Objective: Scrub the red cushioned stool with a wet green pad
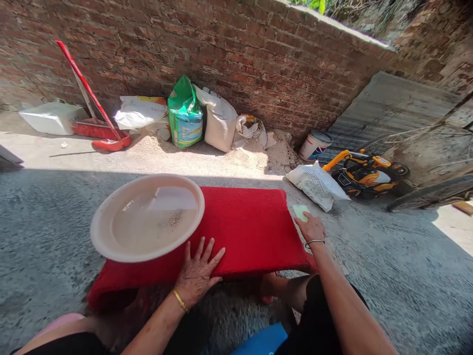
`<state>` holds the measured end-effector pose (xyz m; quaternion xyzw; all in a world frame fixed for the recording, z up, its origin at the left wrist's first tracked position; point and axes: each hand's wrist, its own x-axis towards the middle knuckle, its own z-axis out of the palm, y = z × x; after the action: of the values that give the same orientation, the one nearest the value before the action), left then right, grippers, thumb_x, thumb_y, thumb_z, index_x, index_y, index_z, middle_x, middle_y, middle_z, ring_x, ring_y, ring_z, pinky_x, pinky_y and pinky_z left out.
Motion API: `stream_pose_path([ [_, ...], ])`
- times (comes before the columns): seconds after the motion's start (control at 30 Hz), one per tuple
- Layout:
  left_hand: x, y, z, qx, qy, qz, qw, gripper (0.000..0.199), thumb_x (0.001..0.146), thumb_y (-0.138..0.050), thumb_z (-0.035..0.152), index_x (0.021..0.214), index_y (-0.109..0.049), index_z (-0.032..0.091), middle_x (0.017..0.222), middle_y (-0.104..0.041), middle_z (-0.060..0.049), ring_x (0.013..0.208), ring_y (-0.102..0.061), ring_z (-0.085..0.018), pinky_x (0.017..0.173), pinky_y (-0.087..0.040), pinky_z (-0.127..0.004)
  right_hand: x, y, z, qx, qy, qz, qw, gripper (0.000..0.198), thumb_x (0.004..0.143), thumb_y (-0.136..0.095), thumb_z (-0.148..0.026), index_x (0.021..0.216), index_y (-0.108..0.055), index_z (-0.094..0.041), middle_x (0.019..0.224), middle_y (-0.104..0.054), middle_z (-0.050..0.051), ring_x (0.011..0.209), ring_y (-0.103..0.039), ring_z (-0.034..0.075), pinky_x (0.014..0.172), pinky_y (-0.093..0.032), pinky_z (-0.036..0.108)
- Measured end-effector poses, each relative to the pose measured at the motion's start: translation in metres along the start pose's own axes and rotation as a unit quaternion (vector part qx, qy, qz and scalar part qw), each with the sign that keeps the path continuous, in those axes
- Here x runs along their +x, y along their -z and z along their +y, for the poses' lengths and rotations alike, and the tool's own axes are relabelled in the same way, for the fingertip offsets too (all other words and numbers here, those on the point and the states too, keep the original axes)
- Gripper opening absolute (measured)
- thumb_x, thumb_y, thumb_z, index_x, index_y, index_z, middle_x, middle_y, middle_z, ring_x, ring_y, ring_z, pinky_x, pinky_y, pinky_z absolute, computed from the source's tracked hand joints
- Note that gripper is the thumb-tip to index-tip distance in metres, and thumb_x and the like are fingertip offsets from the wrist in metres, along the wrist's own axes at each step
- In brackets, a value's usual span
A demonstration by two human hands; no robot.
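Observation:
A red cloth (247, 222) lies flat over a low support in front of me, its left end curling down. My left hand (195, 272) rests on its near edge, fingers spread, holding nothing. Close to those fingertips, a wide pale basin (107, 231) of cloudy water stands on the left part of the cloth, with a patch of small bubbles on the surface. Beyond the cloth's right edge, my right hand (313, 230) grips the near end of a pale green bar (300, 211) that looks like soap. What lies under the bar is hard to make out.
Along the brick wall stand a white box (51, 117), a red broom and dustpan (113, 142), a green sack (185, 116), a white sack (219, 121) and a bucket (314, 145). Another sack (316, 183) and a yellow toy digger (369, 175) are at right.

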<state>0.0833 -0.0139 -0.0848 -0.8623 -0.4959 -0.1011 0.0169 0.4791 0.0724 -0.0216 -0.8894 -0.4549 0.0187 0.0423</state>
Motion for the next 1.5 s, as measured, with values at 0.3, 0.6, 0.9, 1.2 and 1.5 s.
stream_pose_path([
  [0.3,-0.002,-0.003,-0.001,0.024,-0.011,0.019,0.999,0.074,0.072,-0.054,0.071,0.138,-0.037,0.044,0.148,-0.039,-0.008,0.137,-0.03,-0.036,0.109,-0.01,-0.064,-0.027,-0.021,-0.103,0.022,0.23,-0.023,0.973,0.052,0.085,-0.048,-0.056,0.132,-0.051,-0.033,0.113,-0.054,0.008,0.103,-0.054,0.023,0.086,-0.039,0.033],
  [0.6,-0.001,-0.005,-0.002,0.025,-0.019,0.019,0.999,0.071,0.074,-0.057,0.065,0.139,-0.037,0.043,0.148,-0.038,-0.008,0.137,-0.029,-0.038,0.108,-0.01,-0.066,0.023,-0.014,-0.01,-0.002,-0.007,0.003,1.0,0.056,0.088,-0.042,-0.055,0.135,-0.049,-0.027,0.12,-0.052,0.014,0.108,-0.054,0.027,0.089,-0.04,0.038],
  [0.9,-0.002,-0.004,-0.002,0.032,-0.015,0.014,0.999,0.071,0.074,-0.057,0.066,0.138,-0.038,0.043,0.147,-0.04,-0.009,0.136,-0.031,-0.037,0.108,-0.01,-0.065,0.021,-0.02,-0.058,0.017,0.153,-0.012,0.988,0.052,0.087,-0.045,-0.056,0.134,-0.05,-0.032,0.12,-0.052,0.01,0.106,-0.055,0.024,0.091,-0.04,0.035],
  [1.2,-0.001,-0.004,-0.002,0.011,-0.005,0.017,1.0,0.076,0.069,-0.051,0.075,0.138,-0.038,0.045,0.147,-0.04,-0.008,0.137,-0.031,-0.036,0.109,-0.009,-0.065,0.049,-0.012,-0.039,0.035,0.055,0.003,0.998,0.054,0.087,-0.041,-0.058,0.133,-0.05,-0.03,0.119,-0.053,0.011,0.108,-0.055,0.025,0.09,-0.041,0.036],
  [1.5,-0.003,-0.006,-0.002,0.01,-0.011,-0.007,1.0,0.075,0.073,-0.057,0.066,0.141,-0.033,0.044,0.15,-0.035,-0.007,0.139,-0.026,-0.037,0.109,-0.009,-0.066,0.055,-0.008,-0.05,0.016,0.012,-0.028,0.999,0.055,0.087,-0.041,-0.055,0.134,-0.049,-0.028,0.124,-0.051,0.015,0.112,-0.052,0.029,0.09,-0.039,0.041],
])
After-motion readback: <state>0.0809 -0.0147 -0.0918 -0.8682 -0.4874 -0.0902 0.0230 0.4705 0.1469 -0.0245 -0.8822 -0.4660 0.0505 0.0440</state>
